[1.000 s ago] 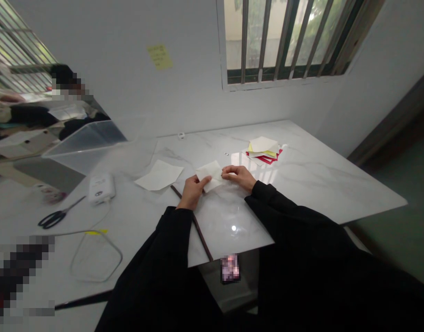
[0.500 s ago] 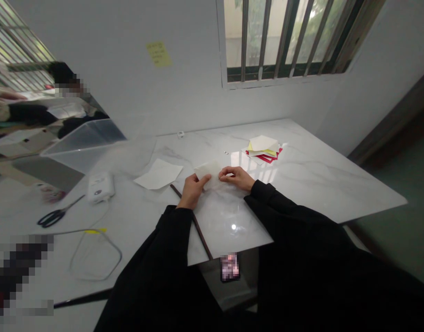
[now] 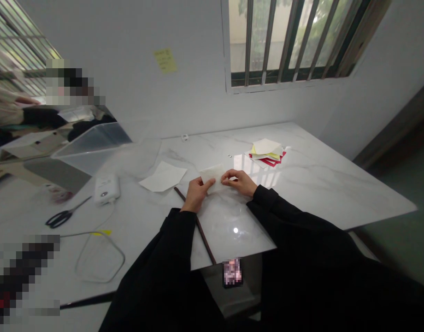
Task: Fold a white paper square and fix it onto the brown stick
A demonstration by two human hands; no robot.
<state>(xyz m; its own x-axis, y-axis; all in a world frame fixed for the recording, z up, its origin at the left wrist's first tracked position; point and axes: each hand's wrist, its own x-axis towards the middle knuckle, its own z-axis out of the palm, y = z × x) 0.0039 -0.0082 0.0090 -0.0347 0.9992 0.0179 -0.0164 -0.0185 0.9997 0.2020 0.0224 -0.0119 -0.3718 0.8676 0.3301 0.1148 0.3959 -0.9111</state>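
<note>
A small piece of off-white paper [image 3: 212, 173] is held just above the marble-patterned table [image 3: 322, 184]. My left hand [image 3: 197, 191] is closed on its left side, thumb on top. At the paper's right edge my right hand [image 3: 240, 181] has thumb and forefinger pinched together; whether a corner of the paper is between them is hard to make out. A larger white sheet [image 3: 163, 176] lies flat to the left of my hands. Under my left forearm runs a thin dark brown strip [image 3: 205, 240].
Paper pieces in white, yellow and red [image 3: 267, 150] are stacked at the back right. On the left lie scissors [image 3: 61, 217], a white power adapter [image 3: 107, 189], a cable [image 3: 124, 258] and a clear plastic box [image 3: 91, 143]. A person [image 3: 8, 108] sits beyond the partition.
The whole view has shifted slightly, so everything appears a little lower and to the right. Both hands keep nearly the same pose on the paper.
</note>
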